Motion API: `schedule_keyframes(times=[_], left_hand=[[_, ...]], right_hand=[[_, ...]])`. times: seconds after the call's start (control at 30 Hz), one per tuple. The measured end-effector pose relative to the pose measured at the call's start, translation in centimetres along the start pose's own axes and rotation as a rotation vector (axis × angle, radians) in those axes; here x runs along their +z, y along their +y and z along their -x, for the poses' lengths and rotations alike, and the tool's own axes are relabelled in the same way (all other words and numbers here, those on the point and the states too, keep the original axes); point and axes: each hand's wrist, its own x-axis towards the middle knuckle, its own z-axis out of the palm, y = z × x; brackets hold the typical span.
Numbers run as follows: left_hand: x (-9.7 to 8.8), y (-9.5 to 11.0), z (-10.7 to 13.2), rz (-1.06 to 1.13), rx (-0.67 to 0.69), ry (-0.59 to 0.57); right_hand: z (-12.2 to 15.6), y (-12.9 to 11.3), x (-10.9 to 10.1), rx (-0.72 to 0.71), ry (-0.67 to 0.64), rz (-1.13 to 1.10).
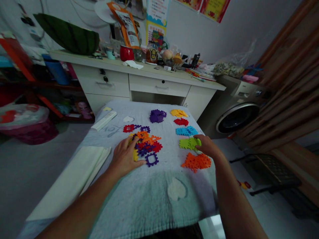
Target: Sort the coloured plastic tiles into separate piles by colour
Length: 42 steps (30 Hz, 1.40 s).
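Observation:
My left hand (pixel 127 153) lies with thumb and fingers spread at the left side of a mixed pile of interlocking plastic pieces (pixel 147 142) in orange, red, purple and yellow. By its thumb is a purple square frame piece (pixel 152 159). My right hand (pixel 206 145) has its fingers closed round the right end of the green interlocking pieces (pixel 188 143). Single-colour groups lie near it: orange pieces (pixel 196 161) in front, then blue pieces (pixel 186 130), red pieces (pixel 181 121) and yellow pieces (pixel 178 113) behind. Purple pieces (pixel 157 116) form a heap at the back middle.
A pale cloth (pixel 159 196) covers the table. On its left are a white strip-shaped box (pixel 104 120) and a folded white sheet (pixel 69 179). Behind stands a white cabinet (pixel 104 81) with a watermelon piece (pixel 72 36) on top. A washing machine (pixel 231 103) is at the right.

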Motion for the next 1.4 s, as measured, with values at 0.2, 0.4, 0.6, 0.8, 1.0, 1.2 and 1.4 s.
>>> schedule_keyframes(times=[0.2,0.4,0.6,0.8,1.0,1.2,1.4], left_hand=[[0.4,0.1,0.2,-0.011,0.018,-0.029],[0.3,0.6,0.4,-0.039,0.016,-0.072],[0.8,0.9,0.6,-0.037,-0.015,-0.057],[0.8,1.1,0.5,-0.026,-0.010,-0.031],[0.7,1.1,0.3,0.009,0.001,0.015],[0.9,1.0,0.3,0.019,0.005,0.019],[0.9,1.0,0.4,0.017,0.010,-0.014]], right_hand=[[0.2,-1.4,-0.5,0.007,0.006,-0.001],[0.2,-5.3,-0.7,-0.088,0.130,-0.099],[0.5,-13.4,1.5,-0.445,0.057,-0.330],[0.3,-17.8,4.4,-0.485,0.120,-0.371],[0.5,-17.1,4.8,-0.479,0.128,-0.386],[0.6,-16.4,5.1,-0.442,0.142,-0.347],[0.5,-16.1,5.2,-0.432,0.176,-0.393]])
